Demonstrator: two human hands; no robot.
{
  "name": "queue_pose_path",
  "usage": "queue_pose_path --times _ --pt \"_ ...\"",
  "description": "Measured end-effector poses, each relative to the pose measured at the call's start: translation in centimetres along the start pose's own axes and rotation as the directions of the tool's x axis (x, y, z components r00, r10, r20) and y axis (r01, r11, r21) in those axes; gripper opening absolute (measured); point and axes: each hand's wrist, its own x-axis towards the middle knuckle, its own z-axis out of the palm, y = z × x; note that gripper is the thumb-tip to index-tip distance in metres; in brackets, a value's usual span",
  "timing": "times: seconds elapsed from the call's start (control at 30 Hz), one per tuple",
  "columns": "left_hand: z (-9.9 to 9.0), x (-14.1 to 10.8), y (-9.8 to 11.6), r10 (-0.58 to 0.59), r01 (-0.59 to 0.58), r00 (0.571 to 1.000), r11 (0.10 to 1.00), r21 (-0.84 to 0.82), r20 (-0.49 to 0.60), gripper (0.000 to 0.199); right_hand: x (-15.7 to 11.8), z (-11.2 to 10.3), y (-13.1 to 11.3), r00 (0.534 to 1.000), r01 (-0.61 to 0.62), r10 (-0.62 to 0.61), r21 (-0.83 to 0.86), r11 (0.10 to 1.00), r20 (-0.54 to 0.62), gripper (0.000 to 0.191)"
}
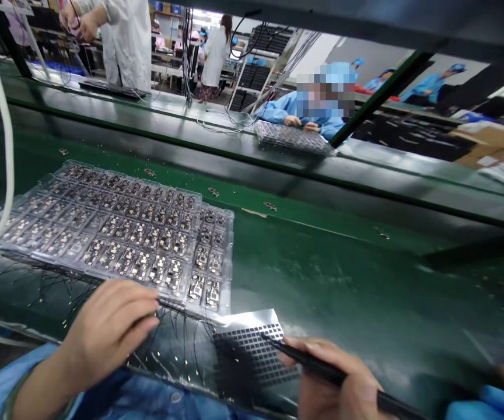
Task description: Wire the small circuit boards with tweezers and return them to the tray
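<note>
My right hand [339, 373] grips black tweezers [311, 363], their tip touching or just over a silvery sheet [256, 318] with rows of small dark squares. My left hand [109, 329] rests at the front edge of a clear plastic tray [230, 251], palm down. Its fingers lie close together, and whether anything is under them is hidden. The tray holds rows of small circuit boards [174, 274], with thin black wires [186, 338] hanging out over the front edge.
A white cable [4, 146] loops down at the left. Small loose parts [270, 206] lie along the back of the green table [322, 256]. Across the bench, a person in blue [278, 108] works over another tray [293, 138]. A blue sleeve [488, 402] shows at the lower right.
</note>
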Motion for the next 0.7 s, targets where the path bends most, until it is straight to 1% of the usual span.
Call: queue_pose_path --times 0.03,0.1,0.17,0.2,0.27,0.3,0.33,0.37,0.43,0.47,0.5,0.53,0.6,0.7 --pt "-0.5 -0.2 -0.8 -0.015 0.017 1.000 0.997 0.072 -0.024 0.016 0.7 0.2 0.0 0.999 0.018 -0.022 -0.078 0.997 -0.039 0.031" --pt "-1.0 -0.8 -2.0 0.009 -0.004 0.999 0.993 0.118 -0.043 0.018 2.6 0.6 0.0 0.996 0.048 -0.069 -0.314 0.948 -0.057 0.034" --pt "-1.0 -1.1 -2.4 0.042 -0.041 0.999 0.997 0.070 -0.008 0.018 5.1 0.8 0.0 0.997 0.078 -0.074 -0.538 0.839 0.029 0.031" --pt "-0.8 -1.2 -2.2 0.050 -0.051 0.999 0.998 0.028 0.021 0.018 6.5 1.0 0.2 0.996 0.086 -0.052 -0.592 0.801 0.075 0.031" --pt "-0.2 -0.8 -1.3 0.064 -0.059 0.995 0.996 -0.068 0.074 0.018 9.3 1.6 0.9 0.985 0.085 0.031 -0.628 0.773 0.172 0.031" --pt "0.2 -0.5 -0.7 0.078 -0.067 0.993 0.991 -0.115 0.092 0.017 10.6 2.1 1.4 0.972 0.105 0.055 -0.635 0.765 0.227 0.031" --pt "0.6 0.1 -0.1 0.104 -0.087 0.990 0.983 -0.160 0.100 0.017 11.7 2.8 2.0 0.953 0.154 0.060 -0.645 0.749 0.296 0.030" --pt "0.9 0.7 0.6 0.138 -0.114 0.985 0.972 -0.204 0.108 0.016 12.8 3.7 2.7 0.925 0.229 0.050 -0.659 0.716 0.376 0.028" --pt "1.6 2.2 1.7 0.230 -0.190 0.967 0.936 -0.295 0.108 0.012 14.6 6.0 4.3 0.841 0.404 0.058 -0.695 0.595 0.538 0.026" --pt "1.9 2.9 2.1 0.267 -0.211 0.956 0.917 -0.339 0.126 0.010 15.3 7.3 5.1 0.793 0.479 0.088 -0.705 0.523 0.603 0.026" --pt "2.2 3.6 2.4 0.298 -0.227 0.944 0.898 -0.377 0.141 0.011 15.9 8.6 5.9 0.754 0.526 0.117 -0.700 0.482 0.647 0.025" --pt "2.4 4.2 2.6 0.316 -0.228 0.934 0.886 -0.405 0.165 0.013 16.3 9.9 6.6 0.715 0.564 0.147 -0.688 0.456 0.683 0.024" --pt "2.9 4.9 2.6 0.317 -0.208 0.928 0.877 -0.434 0.197 0.018 16.9 11.9 7.9 0.645 0.612 0.199 -0.655 0.443 0.738 0.023" --pt "3.6 5.1 2.1 0.284 -0.175 0.942 0.871 -0.459 0.179 0.021 17.6 13.6 9.1 0.554 0.672 0.266 -0.613 0.416 0.789 0.026"
